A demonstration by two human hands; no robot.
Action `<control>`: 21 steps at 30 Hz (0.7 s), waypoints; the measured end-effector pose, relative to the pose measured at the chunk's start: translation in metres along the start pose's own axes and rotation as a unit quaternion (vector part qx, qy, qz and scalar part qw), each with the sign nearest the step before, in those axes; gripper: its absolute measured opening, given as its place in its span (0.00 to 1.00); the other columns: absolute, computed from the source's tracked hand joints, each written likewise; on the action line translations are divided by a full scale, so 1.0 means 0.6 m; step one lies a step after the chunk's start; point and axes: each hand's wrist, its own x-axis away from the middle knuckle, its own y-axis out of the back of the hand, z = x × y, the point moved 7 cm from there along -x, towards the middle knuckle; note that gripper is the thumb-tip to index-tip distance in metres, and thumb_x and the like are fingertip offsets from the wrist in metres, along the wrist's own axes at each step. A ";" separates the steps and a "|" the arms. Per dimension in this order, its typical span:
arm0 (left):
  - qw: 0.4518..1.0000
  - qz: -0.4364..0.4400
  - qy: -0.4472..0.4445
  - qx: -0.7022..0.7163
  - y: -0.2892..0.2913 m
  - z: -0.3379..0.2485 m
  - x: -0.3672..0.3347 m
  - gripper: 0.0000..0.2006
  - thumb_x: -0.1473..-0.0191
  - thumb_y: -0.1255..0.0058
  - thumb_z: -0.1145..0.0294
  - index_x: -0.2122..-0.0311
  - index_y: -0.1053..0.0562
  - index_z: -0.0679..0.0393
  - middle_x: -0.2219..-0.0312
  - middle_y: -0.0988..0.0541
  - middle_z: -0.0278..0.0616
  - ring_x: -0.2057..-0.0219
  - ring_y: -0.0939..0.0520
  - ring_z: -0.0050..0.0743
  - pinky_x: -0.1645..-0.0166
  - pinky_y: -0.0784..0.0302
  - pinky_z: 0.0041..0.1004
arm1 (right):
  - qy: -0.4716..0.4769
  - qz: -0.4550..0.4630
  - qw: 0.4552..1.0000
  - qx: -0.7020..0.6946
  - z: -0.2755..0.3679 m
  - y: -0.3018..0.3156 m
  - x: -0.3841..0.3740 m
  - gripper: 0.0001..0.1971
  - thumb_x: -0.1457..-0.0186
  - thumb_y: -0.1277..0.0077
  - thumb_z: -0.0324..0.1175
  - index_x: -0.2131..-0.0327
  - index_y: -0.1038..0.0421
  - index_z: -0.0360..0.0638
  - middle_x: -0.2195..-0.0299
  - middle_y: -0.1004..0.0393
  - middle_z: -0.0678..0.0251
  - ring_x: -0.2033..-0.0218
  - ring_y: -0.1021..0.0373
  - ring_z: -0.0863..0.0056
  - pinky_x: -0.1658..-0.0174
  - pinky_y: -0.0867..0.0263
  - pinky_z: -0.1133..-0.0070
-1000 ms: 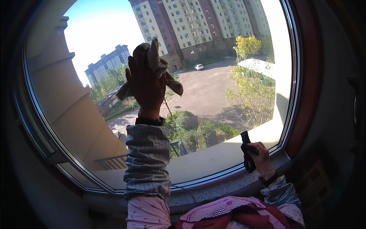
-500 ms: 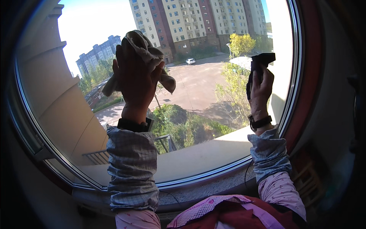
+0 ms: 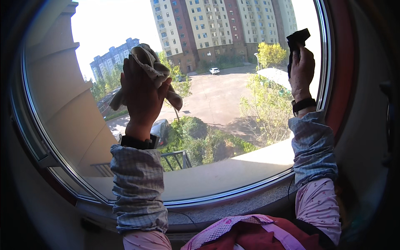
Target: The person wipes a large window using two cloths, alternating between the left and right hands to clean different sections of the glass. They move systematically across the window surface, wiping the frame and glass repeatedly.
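Observation:
My left hand (image 3: 143, 96) presses a bunched grey-beige cloth (image 3: 151, 62) to the window pane (image 3: 216, 100), its ends poking out on both sides of the palm. Higher up on the right, close to the window frame, my right hand (image 3: 303, 68) is closed round a black handled tool (image 3: 298, 38) with an angled, blocky head. Whether that head touches the glass I cannot tell. Dark bands sit on both wrists, below which the grey checked sleeve covers (image 3: 137, 183) begin.
A silver and dark red window frame (image 3: 331, 87) curves round the pane. Below it runs a speckled stone sill (image 3: 233, 210) with a thin dark cord. Outside are a beige wall (image 3: 62, 100), a railing, shrubs (image 3: 196, 133), parked cars and tall apartment blocks (image 3: 208, 29).
My right hand has moved up and right with the black tool, toward the frame. The left hand and cloth have shifted slightly left and down. The view has tilted a little.

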 end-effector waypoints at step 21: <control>0.999 0.031 0.010 -0.019 -0.007 0.025 0.018 0.28 0.47 0.35 0.66 0.43 0.29 0.66 0.39 0.35 0.67 0.37 0.35 0.69 0.34 0.38 0.53 | -0.125 -0.006 0.992 -0.015 -0.149 -0.048 -0.148 0.17 0.31 0.54 0.42 0.45 0.27 0.45 0.52 0.25 0.58 0.49 0.28 0.58 0.44 0.32 0.66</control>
